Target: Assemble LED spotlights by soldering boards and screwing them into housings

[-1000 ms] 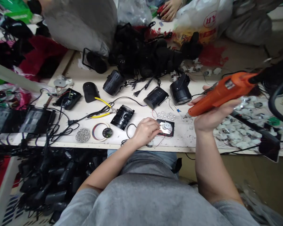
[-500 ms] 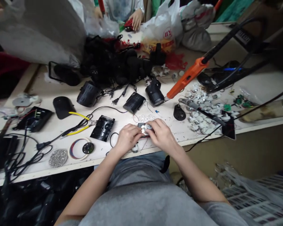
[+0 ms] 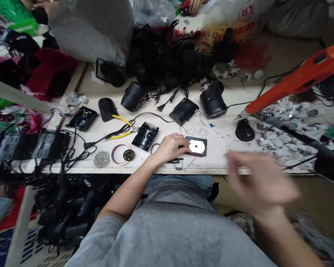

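The left hand [image 3: 172, 148] has its fingers drawn together on the left end of a black tray [image 3: 205, 141], which lies on the tabletop [image 3: 219, 159] with a white plate [image 3: 199, 147] inside. The right hand [image 3: 263, 181] is blurred; I cannot tell how open its fingers are or whether they hold anything.

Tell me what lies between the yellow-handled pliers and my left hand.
The head view shows a black housing between the pliers and your left hand, plus a short curve of black cable nearest the hand.

The screwdriver [image 3: 295, 82] is orange, the plate [image 3: 200, 148] white.
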Demonstrator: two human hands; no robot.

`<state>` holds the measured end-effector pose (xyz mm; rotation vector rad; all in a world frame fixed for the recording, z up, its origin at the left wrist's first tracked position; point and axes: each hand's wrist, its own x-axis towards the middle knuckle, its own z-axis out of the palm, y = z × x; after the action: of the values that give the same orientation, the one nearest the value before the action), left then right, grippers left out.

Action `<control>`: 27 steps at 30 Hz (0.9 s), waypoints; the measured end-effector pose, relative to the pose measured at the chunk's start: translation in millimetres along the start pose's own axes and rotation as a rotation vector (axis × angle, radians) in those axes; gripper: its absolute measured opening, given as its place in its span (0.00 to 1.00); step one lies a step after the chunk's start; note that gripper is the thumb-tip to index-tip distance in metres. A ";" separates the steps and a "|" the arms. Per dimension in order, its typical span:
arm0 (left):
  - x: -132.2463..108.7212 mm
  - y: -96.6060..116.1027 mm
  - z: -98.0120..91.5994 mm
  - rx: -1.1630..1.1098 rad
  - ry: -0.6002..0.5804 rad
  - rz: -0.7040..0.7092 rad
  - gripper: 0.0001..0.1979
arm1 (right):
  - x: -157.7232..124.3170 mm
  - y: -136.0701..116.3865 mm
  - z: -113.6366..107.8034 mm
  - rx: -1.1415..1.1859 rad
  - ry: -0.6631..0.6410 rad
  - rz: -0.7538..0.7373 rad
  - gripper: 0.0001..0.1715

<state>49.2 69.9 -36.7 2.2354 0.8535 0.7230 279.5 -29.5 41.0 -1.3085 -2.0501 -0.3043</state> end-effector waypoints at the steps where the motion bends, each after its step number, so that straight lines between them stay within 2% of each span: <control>1: 0.7 -1.1 -1.8 -0.023 -0.008 0.003 0.05 | -5.3 -18.9 13.2 0.080 -0.062 -0.080 0.09; 2: 1.1 -2.0 -3.1 -0.037 -0.013 0.001 0.05 | -11.4 -35.5 26.1 0.168 -0.124 -0.082 0.04; 5: 1.4 -3.5 -3.9 -0.045 -0.017 -0.008 0.04 | -31.7 -64.0 60.8 0.148 -0.139 0.018 0.15; 8: 1.1 -3.8 -2.5 -0.039 -0.017 0.003 0.05 | -45.3 -70.0 86.8 0.080 -0.131 0.148 0.22; 12: 0.4 -4.0 -1.1 0.012 -0.012 0.030 0.05 | -44.0 -74.7 104.0 0.066 -0.227 0.300 0.19; 14: -0.2 -3.8 -0.2 0.038 -0.014 0.034 0.04 | -39.0 -76.2 101.2 0.085 -0.254 0.335 0.16; 17: -1.9 -3.6 2.4 0.070 -0.016 0.037 0.05 | -31.7 -69.4 81.6 0.141 -0.327 0.353 0.13; 22: -4.5 -4.5 6.4 0.062 0.017 0.053 0.06 | -18.7 -27.9 40.0 0.329 -0.497 0.314 0.06; 24: -4.8 -5.2 6.6 0.048 0.013 0.055 0.07 | -11.7 -7.3 33.4 0.379 -0.492 0.293 0.04; 27: -5.1 -5.8 6.3 0.044 0.005 0.053 0.06 | -0.7 16.7 38.0 0.373 -0.421 0.210 0.11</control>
<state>48.0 67.4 -46.3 2.3034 0.8229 0.7418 278.5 -2.3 9.7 -1.4140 -2.1392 0.4656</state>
